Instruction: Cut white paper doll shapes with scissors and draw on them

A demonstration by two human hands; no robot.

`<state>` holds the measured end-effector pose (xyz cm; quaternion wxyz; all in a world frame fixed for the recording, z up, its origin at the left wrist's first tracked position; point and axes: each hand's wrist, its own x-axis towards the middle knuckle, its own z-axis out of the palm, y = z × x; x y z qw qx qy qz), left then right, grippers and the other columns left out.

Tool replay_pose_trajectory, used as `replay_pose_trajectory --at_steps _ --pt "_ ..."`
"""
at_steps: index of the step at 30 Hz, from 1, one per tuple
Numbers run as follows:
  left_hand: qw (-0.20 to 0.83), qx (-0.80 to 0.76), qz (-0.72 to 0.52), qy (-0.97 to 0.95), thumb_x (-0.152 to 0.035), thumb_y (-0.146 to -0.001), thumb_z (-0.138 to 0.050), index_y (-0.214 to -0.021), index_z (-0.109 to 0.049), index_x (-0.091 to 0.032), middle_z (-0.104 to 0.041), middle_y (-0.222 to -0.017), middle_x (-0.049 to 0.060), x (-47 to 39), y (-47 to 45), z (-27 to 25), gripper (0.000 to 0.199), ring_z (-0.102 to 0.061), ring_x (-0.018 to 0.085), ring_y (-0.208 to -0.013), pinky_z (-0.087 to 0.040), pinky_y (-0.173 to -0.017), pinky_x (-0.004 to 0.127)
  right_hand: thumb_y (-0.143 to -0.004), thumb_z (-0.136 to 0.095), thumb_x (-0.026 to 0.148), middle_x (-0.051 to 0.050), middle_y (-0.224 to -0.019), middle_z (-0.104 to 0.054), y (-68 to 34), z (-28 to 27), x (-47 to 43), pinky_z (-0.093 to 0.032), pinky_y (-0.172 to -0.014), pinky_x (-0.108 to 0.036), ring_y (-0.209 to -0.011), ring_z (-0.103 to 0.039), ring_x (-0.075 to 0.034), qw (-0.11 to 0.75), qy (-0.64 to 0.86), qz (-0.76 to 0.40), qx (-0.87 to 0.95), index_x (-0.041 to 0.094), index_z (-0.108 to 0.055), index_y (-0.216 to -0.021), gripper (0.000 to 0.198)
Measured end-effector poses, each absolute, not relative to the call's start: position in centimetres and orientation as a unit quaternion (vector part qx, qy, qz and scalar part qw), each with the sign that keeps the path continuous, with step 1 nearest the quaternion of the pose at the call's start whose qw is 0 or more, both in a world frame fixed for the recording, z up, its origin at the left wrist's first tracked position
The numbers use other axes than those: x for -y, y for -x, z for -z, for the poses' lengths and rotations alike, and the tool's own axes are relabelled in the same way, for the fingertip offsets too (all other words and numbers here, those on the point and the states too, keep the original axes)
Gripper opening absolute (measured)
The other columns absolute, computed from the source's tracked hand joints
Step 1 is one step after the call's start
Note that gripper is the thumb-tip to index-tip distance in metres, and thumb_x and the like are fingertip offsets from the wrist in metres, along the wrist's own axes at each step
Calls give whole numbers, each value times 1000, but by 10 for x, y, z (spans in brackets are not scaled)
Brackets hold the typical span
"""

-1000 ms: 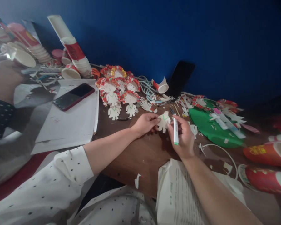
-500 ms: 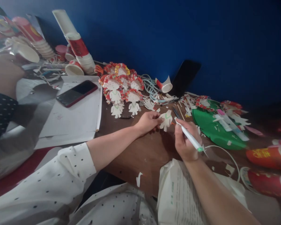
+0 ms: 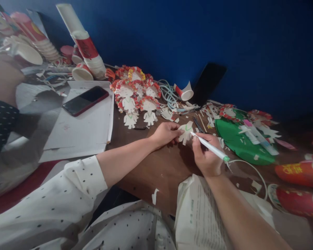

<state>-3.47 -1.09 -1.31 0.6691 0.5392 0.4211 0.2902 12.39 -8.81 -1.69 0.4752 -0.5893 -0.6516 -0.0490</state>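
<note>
Between the thumb and fingers of my left hand point(image 3: 168, 133) is a small white paper cutout point(image 3: 185, 133) shaped like a doll's body, with a green line at its neck. My right hand point(image 3: 207, 156) grips a white marker point(image 3: 211, 148) with a green end. The marker's tip is at the cutout's right edge; whether it touches, I cannot tell. Just behind my right hand lie dark scissors point(image 3: 198, 124). Several finished-looking paper dolls point(image 3: 149, 111) with red frilled heads are clustered beyond my left hand.
A phone point(image 3: 85, 100) lies on a white box point(image 3: 78, 135) at left. Stacked paper cups point(image 3: 90, 52) lean behind it. At right are a green round sheet point(image 3: 242, 142) and red cups point(image 3: 297, 201). A tissue pack point(image 3: 195, 215) sits at the front edge. Another person's arm point(image 3: 5, 80) is far left.
My right hand has shifted slightly left, bringing the marker's tip down to the cutout's right edge. My left hand still holds the cutout in nearly the same spot.
</note>
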Motion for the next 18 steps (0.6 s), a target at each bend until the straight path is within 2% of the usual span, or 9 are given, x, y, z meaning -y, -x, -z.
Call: replay_pose_trajectory --at_steps 6,18 --pt "659 -414 -291 -556 -31 -84 -63 -78 -62 -14 -50 -49 -5 12 35 12 18 -43 4 -40 -29 -40 16 -89 -62 29 -8 -85 -73 -124 16 87 -56 -68 -31 -74 -70 -20 464 587 70 660 18 -67 -95 14" --pt "648 -412 -291 -571 -33 -82 -63 -79 -63 -14 -48 -49 -6 12 36 10 19 -40 4 -41 -27 -43 18 -88 -62 28 -9 -86 -73 -124 15 87 -56 -70 -32 -78 -70 -21 462 590 83 657 17 -66 -94 14"
